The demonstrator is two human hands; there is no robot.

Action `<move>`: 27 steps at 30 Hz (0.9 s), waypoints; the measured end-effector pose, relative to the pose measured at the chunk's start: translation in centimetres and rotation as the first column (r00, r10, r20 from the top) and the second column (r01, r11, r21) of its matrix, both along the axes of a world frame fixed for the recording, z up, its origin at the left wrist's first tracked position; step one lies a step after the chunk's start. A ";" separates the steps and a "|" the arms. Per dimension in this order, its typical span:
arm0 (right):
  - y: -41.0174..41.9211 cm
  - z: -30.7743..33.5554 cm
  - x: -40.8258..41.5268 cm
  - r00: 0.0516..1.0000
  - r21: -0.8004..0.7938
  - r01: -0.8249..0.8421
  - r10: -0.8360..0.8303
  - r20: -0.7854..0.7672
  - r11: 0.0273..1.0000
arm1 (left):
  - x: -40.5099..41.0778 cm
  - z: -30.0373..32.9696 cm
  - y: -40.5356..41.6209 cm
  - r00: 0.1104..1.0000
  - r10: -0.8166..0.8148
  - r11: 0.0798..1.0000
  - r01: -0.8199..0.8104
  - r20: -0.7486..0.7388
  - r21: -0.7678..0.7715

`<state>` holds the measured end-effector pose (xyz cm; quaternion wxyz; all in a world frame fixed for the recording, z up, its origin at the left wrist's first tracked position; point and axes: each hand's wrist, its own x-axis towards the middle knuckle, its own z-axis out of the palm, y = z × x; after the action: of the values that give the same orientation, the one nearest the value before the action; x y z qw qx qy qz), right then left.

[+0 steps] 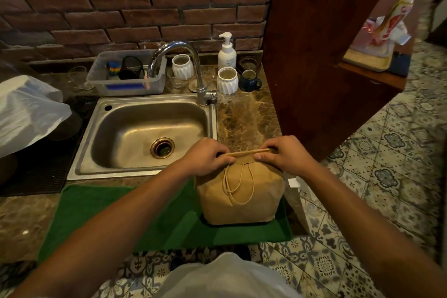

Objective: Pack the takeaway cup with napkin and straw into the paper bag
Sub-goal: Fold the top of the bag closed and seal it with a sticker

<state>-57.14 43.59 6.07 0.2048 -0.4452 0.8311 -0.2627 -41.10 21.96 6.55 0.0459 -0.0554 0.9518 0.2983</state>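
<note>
A brown paper bag [242, 198] stands upright on a green mat [125, 215] at the counter's front right. Its top is folded over into a flat strip, and its twine handles hang down the near side. My left hand [208, 155] pinches the left end of that folded top. My right hand [283, 152] pinches the right end. The bag bulges, but whatever is inside is hidden. No cup, napkin or straw shows anywhere.
A steel sink [145, 133] with a curved tap [191, 68] lies behind the mat. Two white ribbed pots [227, 81], a soap pump bottle [227, 53], a dark mug [249, 80] and a plastic tub [128, 75] stand at the back. A wooden cabinet [321, 55] rises on the right.
</note>
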 end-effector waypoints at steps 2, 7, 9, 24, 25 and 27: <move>1.3 -0.5 -0.3 0.995 -0.054 0.094 -0.092 0.038 0.994 | 0.1 0.3 -0.3 1.000 0.028 1.000 -0.028 0.005 0.010; 4.6 -2.1 -0.3 0.923 -0.146 0.327 -0.283 0.259 0.934 | 0.6 0.4 -0.5 0.996 0.090 0.996 -0.090 0.009 0.004; 5.4 -2.5 -0.4 0.908 -0.141 0.349 -0.298 0.294 0.926 | 0.4 0.4 -0.2 0.996 0.091 0.996 -0.091 0.019 -0.011; 10.1 -14.9 -0.6 0.713 0.351 0.627 -0.694 0.102 0.696 | 0.0 0.4 0.6 0.992 0.124 0.990 -0.122 0.026 -0.065; 10.0 -15.1 -0.6 0.714 0.356 0.632 -0.695 0.078 0.689 | 0.0 0.5 0.5 0.991 0.130 0.990 -0.129 0.022 -0.062; 10.0 -15.2 -0.6 0.712 0.358 0.646 -0.701 0.034 0.674 | 0.0 0.6 0.4 0.989 0.144 0.988 -0.142 0.018 -0.057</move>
<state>-57.77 53.57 -9.17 0.2318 -0.0428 0.9470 -0.2181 -41.06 22.32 7.17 0.0334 -0.1281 0.9527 0.2737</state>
